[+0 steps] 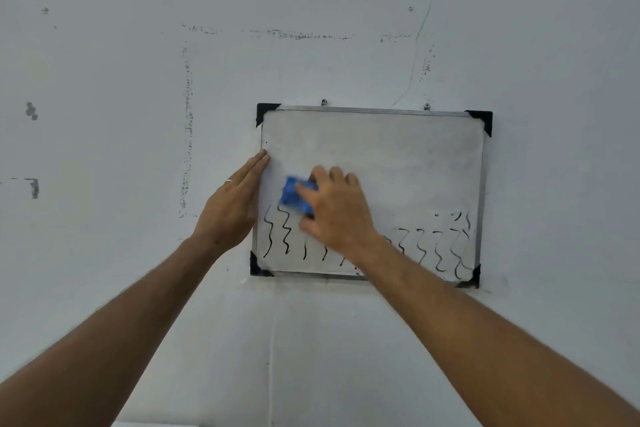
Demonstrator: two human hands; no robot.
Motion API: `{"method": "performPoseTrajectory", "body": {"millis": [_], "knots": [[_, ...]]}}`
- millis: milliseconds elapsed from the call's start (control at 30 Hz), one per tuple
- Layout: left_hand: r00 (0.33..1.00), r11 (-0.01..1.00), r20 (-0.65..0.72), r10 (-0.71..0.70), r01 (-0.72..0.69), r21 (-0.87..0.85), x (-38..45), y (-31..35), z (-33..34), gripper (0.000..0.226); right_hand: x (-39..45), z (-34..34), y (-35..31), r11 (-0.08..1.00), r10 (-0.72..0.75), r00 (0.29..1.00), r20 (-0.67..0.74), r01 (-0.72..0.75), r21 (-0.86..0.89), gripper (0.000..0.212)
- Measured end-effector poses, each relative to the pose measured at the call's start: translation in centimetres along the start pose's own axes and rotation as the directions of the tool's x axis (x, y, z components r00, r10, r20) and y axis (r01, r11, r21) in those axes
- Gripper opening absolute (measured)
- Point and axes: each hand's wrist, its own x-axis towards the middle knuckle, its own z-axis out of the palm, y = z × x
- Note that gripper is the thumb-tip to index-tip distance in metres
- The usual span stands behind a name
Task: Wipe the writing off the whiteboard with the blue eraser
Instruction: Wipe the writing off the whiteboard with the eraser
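Observation:
A small whiteboard (398, 149) with a metal frame and black corner caps hangs on the wall. Its upper part is smeared grey and bare of writing. Black wavy lines (440, 246) run along its lower part, at the left and at the right. My right hand (337, 210) presses the blue eraser (293, 198) flat against the board's left middle, just above the left wavy lines. My left hand (232, 204) lies flat with fingers straight against the board's left frame edge, holding nothing. My right forearm hides part of the writing at the bottom middle.
The pale wall (138, 114) around the board carries scuffs, dark specks in a rectangular outline and a thin crack (424, 10) above the board. Two small hooks (324, 102) hold the board's top edge.

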Motion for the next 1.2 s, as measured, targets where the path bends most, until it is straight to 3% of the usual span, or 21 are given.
{"method": "performPoseTrajectory", "body": {"millis": [67, 100, 233, 267, 367, 400, 500, 533, 633, 667, 733, 800, 867, 933, 1033, 1133, 1200], "knots": [[1.000, 1.000, 0.009, -0.006, 0.006, 0.002, -0.1, 0.1, 0.0, 0.064, 1.7, -0.6, 0.5, 0.970, 0.240, 0.969, -0.053, -0.237, 0.056, 0.047], [1.000, 1.000, 0.012, -0.005, 0.005, -0.001, -0.1, 0.2, 0.1, 0.063, 1.8, -0.7, -0.1, 0.958, 0.281, 0.959, -0.047, -0.277, 0.073, 0.047], [0.999, 1.000, 0.037, 0.022, -0.022, 0.008, -0.2, 0.1, 0.0, 0.062, -0.6, 0.3, -0.6, 0.997, -0.081, 0.997, -0.002, 0.081, 0.010, 0.048], [0.999, 0.999, 0.040, 0.028, -0.029, 0.017, -0.3, -0.1, 0.0, 0.064, -0.4, -0.1, 0.7, 0.999, -0.051, 0.999, -0.004, 0.051, 0.018, 0.049], [0.999, 0.999, 0.041, 0.023, -0.025, 0.041, -0.4, -0.2, 0.0, 0.069, -0.1, -1.0, 2.5, 0.962, 0.263, 0.963, -0.063, -0.257, 0.092, 0.049], [0.999, 0.999, 0.035, 0.020, -0.022, 0.037, -0.4, 0.0, 0.0, 0.069, -0.4, -1.0, 1.8, 0.965, 0.253, 0.967, -0.046, -0.248, 0.080, 0.049], [0.999, 1.000, 0.041, 0.017, -0.018, 0.020, -0.4, 0.6, 0.0, 0.068, -2.5, -0.4, 0.6, 0.997, -0.078, 0.995, 0.058, 0.076, 0.027, 0.048], [0.999, 1.000, 0.045, 0.013, -0.014, 0.024, -0.4, 0.6, -0.1, 0.068, -2.4, -0.8, 1.4, 0.997, -0.077, 0.994, 0.071, 0.075, 0.025, 0.049], [0.999, 0.998, 0.032, -0.003, 0.001, 0.062, -0.4, 0.7, -0.4, 0.061, -1.6, -1.8, 3.3, 0.972, 0.219, 0.976, -0.007, -0.218, 0.085, 0.051], [1.000, 0.996, 0.009, 0.007, -0.008, 0.088, -0.4, 1.1, -0.5, 0.057, -1.7, -2.1, 3.0, 0.972, 0.222, 0.975, 0.019, -0.223, 0.080, 0.051], [0.998, 0.992, -0.060, 0.029, -0.021, 0.127, -0.7, 2.4, -0.7, 0.045, -2.3, -2.2, 1.9, 0.994, 0.070, 0.990, 0.122, -0.080, 0.077, 0.052], [0.995, 0.992, -0.096, 0.028, -0.016, 0.127, -1.5, 4.4, -0.6, 0.031, -2.7, -2.9, 2.0, 0.978, 0.095, 0.983, 0.158, -0.122, 0.168, 0.057], [0.998, 0.999, -0.019, -0.054, 0.054, -0.005, -2.8, 6.9, -0.1, 0.033, -2.7, -3.4, 2.8, 0.905, 0.283, 0.954, 0.094, -0.299, 0.304, 0.063], [0.980, 0.940, 0.116, -0.160, 0.187, -0.285, -3.3, 9.8, 0.4, 0.042, -2.9, -3.8, 2.8, 0.828, 0.358, 0.929, 0.090, -0.360, 0.430, 0.065], [0.930, 0.646, 0.287, -0.232, 0.367, -0.669, -2.3, 13.2, 0.7, 0.044, -3.4, -4.5, 1.1, 0.734, 0.333, 0.937, 0.104, -0.327, 0.596, 0.070], [0.912, 0.488, 0.302, -0.277, 0.404, -0.773, -0.5, 14.8, 0.3, 0.041, -3.8, -5.5, 0.7, 0.632, 0.307, 0.947, 0.099, -0.281, 0.722, 0.078], [0.911, 0.479, 0.272, -0.310, 0.397, -0.783, 0.2, 14.9, 0.3, 0.047, -4.0, -6.6, 1.2, 0.576, 0.266, 0.958, 0.104, -0.244, 0.780, 0.072]]}}
